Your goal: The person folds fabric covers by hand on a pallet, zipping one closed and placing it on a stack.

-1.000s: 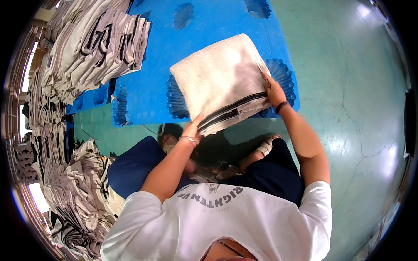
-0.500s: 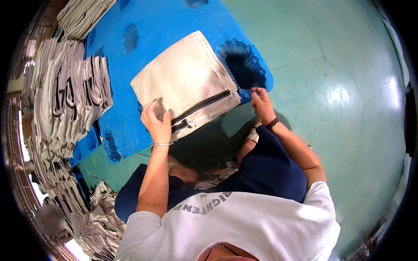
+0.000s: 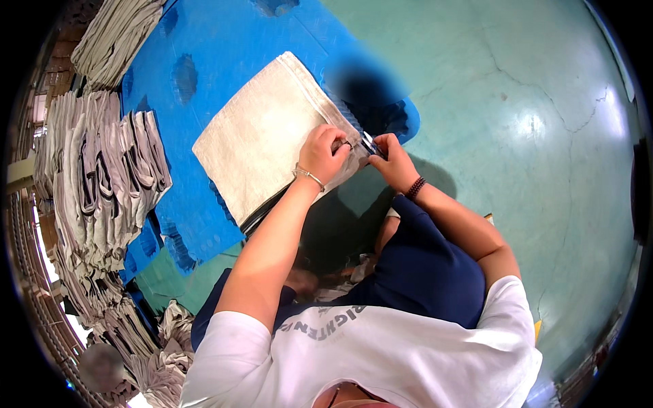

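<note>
A folded beige cloth piece [image 3: 255, 129] lies flat on the blue plastic pallet [image 3: 228, 68], its near edge toward me. A black strip [image 3: 262, 212] runs along that edge, partly covered by my left arm. At the near right corner my left hand [image 3: 325, 153] is closed, pinching the end of the black strip between thumb and fingers. Close beside it, my right hand [image 3: 396, 165] grips small metal snips [image 3: 371, 145], whose silver blades point at the cloth's corner. Whether the blades touch the cloth I cannot tell.
Folded beige cloths with black strips stand in a row [image 3: 102, 160] along the pallet's left side. Another pile [image 3: 115, 44] lies at the far left, and crumpled cloth [image 3: 177, 326] is at the lower left. Green floor [image 3: 517, 129] stretches to the right.
My left hand has moved right along the near edge to the cloth's corner and closed there. My right hand has come slightly left and down, and the snips now show at the corner.
</note>
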The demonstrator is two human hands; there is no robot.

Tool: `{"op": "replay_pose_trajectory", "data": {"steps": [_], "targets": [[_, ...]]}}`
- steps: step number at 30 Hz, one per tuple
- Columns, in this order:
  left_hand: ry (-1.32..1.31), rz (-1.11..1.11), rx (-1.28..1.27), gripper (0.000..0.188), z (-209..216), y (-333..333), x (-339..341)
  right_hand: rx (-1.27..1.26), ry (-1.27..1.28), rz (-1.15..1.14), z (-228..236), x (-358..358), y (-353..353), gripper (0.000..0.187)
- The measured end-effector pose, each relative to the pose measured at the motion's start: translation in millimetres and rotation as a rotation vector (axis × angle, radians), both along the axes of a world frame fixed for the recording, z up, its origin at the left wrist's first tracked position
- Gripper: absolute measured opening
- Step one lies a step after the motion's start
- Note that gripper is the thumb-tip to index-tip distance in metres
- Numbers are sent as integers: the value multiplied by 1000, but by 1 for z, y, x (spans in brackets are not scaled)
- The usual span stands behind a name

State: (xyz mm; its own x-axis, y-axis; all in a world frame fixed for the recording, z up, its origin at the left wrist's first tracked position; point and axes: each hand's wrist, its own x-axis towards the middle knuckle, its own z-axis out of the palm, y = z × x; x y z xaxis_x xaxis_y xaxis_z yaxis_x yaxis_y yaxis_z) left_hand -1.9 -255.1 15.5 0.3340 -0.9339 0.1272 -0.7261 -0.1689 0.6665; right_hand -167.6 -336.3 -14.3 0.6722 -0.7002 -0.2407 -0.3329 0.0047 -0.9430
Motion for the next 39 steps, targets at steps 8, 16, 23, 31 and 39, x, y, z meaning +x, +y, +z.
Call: {"op": "replay_pose_trajectory", "data": {"steps": [8,16,23,31,39], "targets": [[-155,-56,-3,34,2,-2,-4,252,53,-33,-3,4,6,33],[-143,-12,27,40,-1,-3,-7,254,78,6,5,13,-1,35],[-155,-6,4,36,-4,-3,-6,240,64,0,-2,11,0,36],[-140,0,14,33,-5,-2,-6,488,-26,-17,-6,8,1,34],[-140,10,17,33,-4,-3,-6,575,-20,-37,0,8,0,33]]}}
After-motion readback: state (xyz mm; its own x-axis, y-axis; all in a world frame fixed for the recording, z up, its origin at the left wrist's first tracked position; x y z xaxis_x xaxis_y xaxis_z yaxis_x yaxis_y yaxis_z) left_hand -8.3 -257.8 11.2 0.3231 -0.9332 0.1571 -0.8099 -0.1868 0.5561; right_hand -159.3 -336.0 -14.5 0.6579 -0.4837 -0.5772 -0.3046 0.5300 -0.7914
